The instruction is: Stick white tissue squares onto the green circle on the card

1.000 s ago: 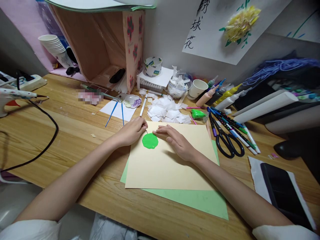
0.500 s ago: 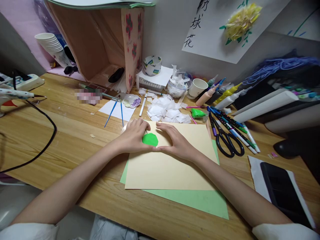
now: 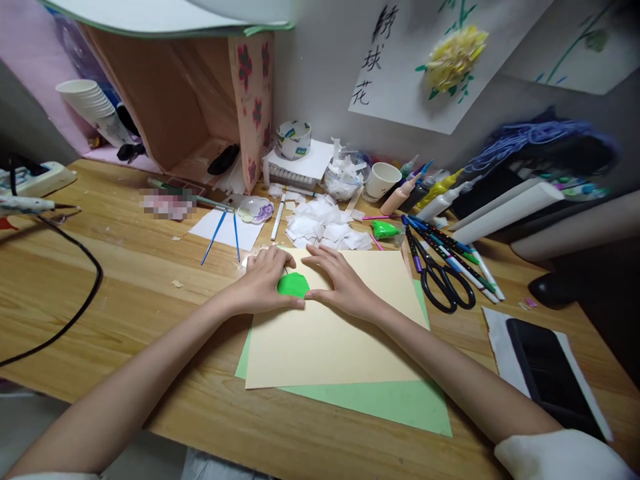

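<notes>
A flat, bright green rounded piece (image 3: 293, 285), which looks like soft clay, lies on a cream sheet of paper (image 3: 340, 353) near its upper left. My left hand (image 3: 265, 280) curves around the green piece from the left, its thumb along the lower edge and its fingers bent at the top, apart from the thumb. On the other side is my right hand (image 3: 343, 283), with thumb and fingers spread and the thumb tip touching the piece's right edge. Beneath the cream paper, a light green sheet (image 3: 380, 407) sticks out at an angle.
Behind the paper lie torn white paper scraps (image 3: 325, 223) and a packet of green clay (image 3: 385, 231). Black-handled scissors (image 3: 445, 283) and several pens (image 3: 460, 257) are at the right, with a black phone (image 3: 550, 373) nearer. Thin blue sticks (image 3: 214, 237) and a black cable (image 3: 93, 267) lie left.
The view has shifted slightly. My left thumb sits a little lower, and the right thumb has come onto the green piece's right edge, so the two thumb tips no longer meet below it.
</notes>
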`<action>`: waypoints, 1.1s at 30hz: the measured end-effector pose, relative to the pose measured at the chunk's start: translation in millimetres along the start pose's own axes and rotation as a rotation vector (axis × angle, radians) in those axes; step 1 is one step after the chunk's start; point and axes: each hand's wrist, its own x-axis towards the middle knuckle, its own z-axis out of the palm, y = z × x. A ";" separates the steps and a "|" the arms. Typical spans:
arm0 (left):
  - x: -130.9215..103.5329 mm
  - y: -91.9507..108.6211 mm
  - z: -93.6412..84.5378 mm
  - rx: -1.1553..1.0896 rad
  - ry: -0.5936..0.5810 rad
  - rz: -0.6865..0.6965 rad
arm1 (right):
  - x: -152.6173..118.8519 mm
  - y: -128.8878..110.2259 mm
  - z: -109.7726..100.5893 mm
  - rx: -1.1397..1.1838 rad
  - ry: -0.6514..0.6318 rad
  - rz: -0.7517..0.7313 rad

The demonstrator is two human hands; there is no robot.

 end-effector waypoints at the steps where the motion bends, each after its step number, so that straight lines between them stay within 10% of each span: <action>1: 0.0 -0.7 -1.4 -0.021 -0.009 0.004 | 0.2 -1.2 1.0 0.005 0.013 0.001; 9: 6.6 1.8 4.5 -0.104 0.166 -0.106 | 6.4 0.7 -10.8 0.076 0.252 0.044; 14: 5.6 13.3 7.2 -0.057 0.363 -0.029 | -10.4 54.3 -78.8 -0.140 0.618 0.569; 18: 24.5 36.9 2.8 -0.005 0.367 0.166 | -29.1 86.3 -104.8 -0.202 0.552 0.909; 22: 86.3 75.5 8.9 0.059 0.233 0.404 | -23.9 94.4 -97.3 -0.095 0.544 0.881; 27: 170.0 109.5 29.6 0.254 0.148 0.318 | -12.4 104.4 -95.1 0.062 0.565 0.795; 33: 198.1 102.6 41.2 0.214 0.164 0.262 | -8.6 103.2 -93.9 0.334 0.541 0.682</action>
